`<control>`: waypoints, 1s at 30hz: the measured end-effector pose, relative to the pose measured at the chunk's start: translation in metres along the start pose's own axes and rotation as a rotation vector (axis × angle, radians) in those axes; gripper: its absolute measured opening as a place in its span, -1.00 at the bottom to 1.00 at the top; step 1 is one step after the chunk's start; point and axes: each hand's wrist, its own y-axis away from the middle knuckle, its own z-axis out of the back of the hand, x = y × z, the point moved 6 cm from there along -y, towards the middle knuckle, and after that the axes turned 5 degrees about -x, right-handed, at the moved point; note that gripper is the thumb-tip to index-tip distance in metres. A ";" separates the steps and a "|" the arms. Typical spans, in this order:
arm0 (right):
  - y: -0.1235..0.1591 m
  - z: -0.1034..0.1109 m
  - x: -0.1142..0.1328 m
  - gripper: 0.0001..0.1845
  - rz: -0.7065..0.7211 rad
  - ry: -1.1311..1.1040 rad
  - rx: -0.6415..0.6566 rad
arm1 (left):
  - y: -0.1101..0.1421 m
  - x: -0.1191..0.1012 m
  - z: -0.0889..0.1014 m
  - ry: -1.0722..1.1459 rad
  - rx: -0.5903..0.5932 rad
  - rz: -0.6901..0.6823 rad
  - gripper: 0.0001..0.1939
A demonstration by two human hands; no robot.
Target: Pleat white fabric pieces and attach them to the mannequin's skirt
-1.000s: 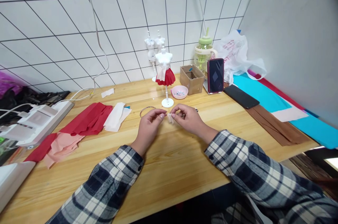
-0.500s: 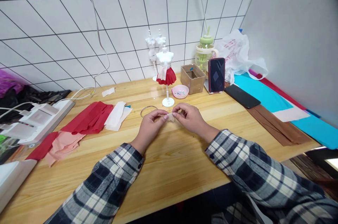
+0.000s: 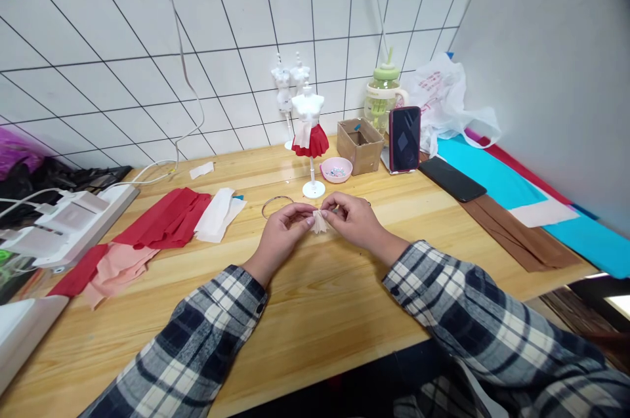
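Between my fingertips is a small piece of pale cream fabric (image 3: 319, 224), gathered in pleats at its top and fanning out below. My left hand (image 3: 284, 234) pinches its left side, thumb against fingers. On the other side my right hand (image 3: 355, 221) pinches the gathered top edge. Just behind the hands stands a white mini dress form (image 3: 308, 107) wearing a red pleated skirt (image 3: 315, 142), with a pale strip of cloth (image 3: 302, 134) over the skirt's left front. A thin ring (image 3: 266, 207) lies on the table by my left hand.
Red cloth (image 3: 165, 218), white cloth (image 3: 216, 216) and pink cloth (image 3: 121, 267) lie left, near a power strip (image 3: 115, 205). Behind are a pink bowl (image 3: 325, 169) of beads, a cardboard box (image 3: 367, 157), a bottle (image 3: 386, 77) and a propped phone (image 3: 404, 140). Blue fabric (image 3: 492, 165) and brown fabric (image 3: 522, 237) lie right.
The pleated lower part of the cream fabric now shows more below my fingertips, spread in a fan. My hands have stayed in nearly the same place.
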 end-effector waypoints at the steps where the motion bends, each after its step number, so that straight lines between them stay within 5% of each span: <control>1: 0.000 0.000 0.000 -0.92 0.002 -0.001 0.002 | 0.000 -0.001 0.000 -0.025 -0.008 -0.012 -0.73; 10: 0.000 -0.002 -0.001 -0.93 -0.026 -0.002 0.012 | -0.001 -0.003 0.005 -0.230 -0.109 -0.077 -0.81; 22: 0.003 -0.010 -0.007 -0.70 -0.138 -0.227 0.104 | -0.002 -0.005 0.007 -0.125 -0.136 -0.070 -0.81; 30: 0.003 -0.012 -0.008 -0.77 -0.109 -0.238 0.100 | -0.001 -0.007 0.006 -0.084 -0.121 -0.078 -0.83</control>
